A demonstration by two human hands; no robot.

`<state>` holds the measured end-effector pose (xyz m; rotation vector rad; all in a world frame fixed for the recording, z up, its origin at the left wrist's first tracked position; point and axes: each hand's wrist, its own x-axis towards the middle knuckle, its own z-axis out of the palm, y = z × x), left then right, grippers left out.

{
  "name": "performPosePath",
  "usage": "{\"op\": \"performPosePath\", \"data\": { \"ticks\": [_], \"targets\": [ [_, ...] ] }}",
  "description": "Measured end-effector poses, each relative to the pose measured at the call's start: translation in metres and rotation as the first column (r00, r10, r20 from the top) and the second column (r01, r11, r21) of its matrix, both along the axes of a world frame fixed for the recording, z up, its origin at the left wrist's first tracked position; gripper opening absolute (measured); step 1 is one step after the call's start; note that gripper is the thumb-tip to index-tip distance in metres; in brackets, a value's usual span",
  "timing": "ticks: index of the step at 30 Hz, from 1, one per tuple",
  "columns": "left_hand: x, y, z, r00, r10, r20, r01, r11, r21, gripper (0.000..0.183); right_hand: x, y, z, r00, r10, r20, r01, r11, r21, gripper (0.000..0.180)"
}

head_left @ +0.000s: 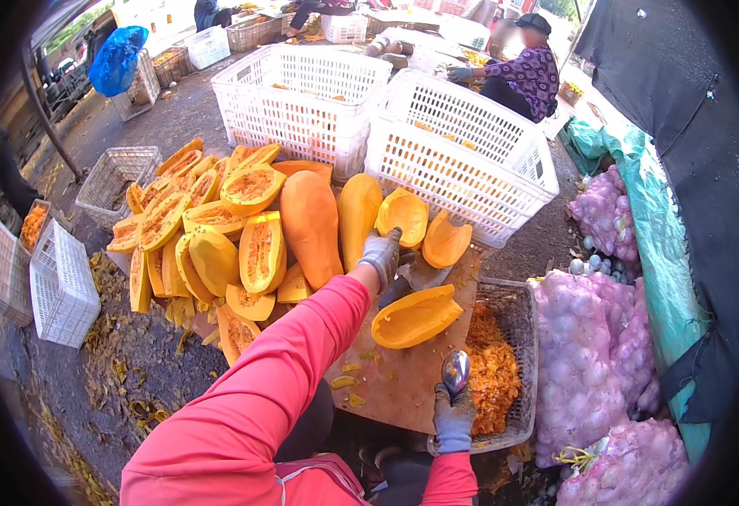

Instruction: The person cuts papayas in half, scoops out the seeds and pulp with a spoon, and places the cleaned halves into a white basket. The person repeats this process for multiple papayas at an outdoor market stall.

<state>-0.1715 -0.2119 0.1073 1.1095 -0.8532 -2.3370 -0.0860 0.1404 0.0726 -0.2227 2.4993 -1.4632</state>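
Note:
My left hand [380,256], in a grey work glove, reaches across a brown board [407,389]. Its fingers grip the near edge of a scooped-out squash half [405,217]. A second hollowed piece [446,240] lies just right of that one, and another hollow half [416,317] rests nearer to me. My right hand [454,414], also gloved, holds a metal spoon [456,372] with its bowl upward. Beside it, a grey crate [521,405] contains orange squash pulp and seeds [492,373]. Left of my left hand lie whole peeled squashes [310,224] and a heap of seeded halves [262,253].
Two white plastic crates [300,107] [464,164] with some squash inside stand beyond the board. Mesh sacks of onions [584,354] line the right side by a green tarp [654,209]. More crates [59,284] stand left. A seated person [521,76] works at the back.

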Motion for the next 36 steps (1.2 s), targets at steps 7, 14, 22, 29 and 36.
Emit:
{"op": "performPosePath", "data": {
  "ticks": [7,14,22,29,36],
  "targets": [
    [0.03,-0.044,0.0,0.971,-0.076,0.225,0.158,0.914,-0.374,0.057,0.004,-0.007,0.01,0.996,0.09,-0.011,-0.088,0.992,0.089,0.03],
    [0.163,-0.189,0.033,0.281,0.913,0.296,0.309,0.206,-0.928,0.085,0.015,0.001,0.01,0.999,0.05,0.0,-0.05,0.992,0.117,0.029],
    [0.196,-0.282,-0.017,0.793,0.391,0.467,-0.341,0.92,-0.192,0.029,0.021,0.0,-0.005,0.984,0.173,-0.041,-0.163,0.971,0.173,0.033],
    [0.205,-0.277,-0.039,0.855,0.438,0.276,-0.405,0.898,-0.169,0.024,0.03,0.006,0.008,0.964,0.238,-0.123,-0.198,0.942,0.27,0.033],
    [0.224,-0.179,0.019,0.978,0.148,-0.149,-0.171,0.972,-0.16,0.024,0.034,-0.004,0.027,0.982,-0.072,0.177,0.125,0.944,-0.306,0.03]
  ]
}}
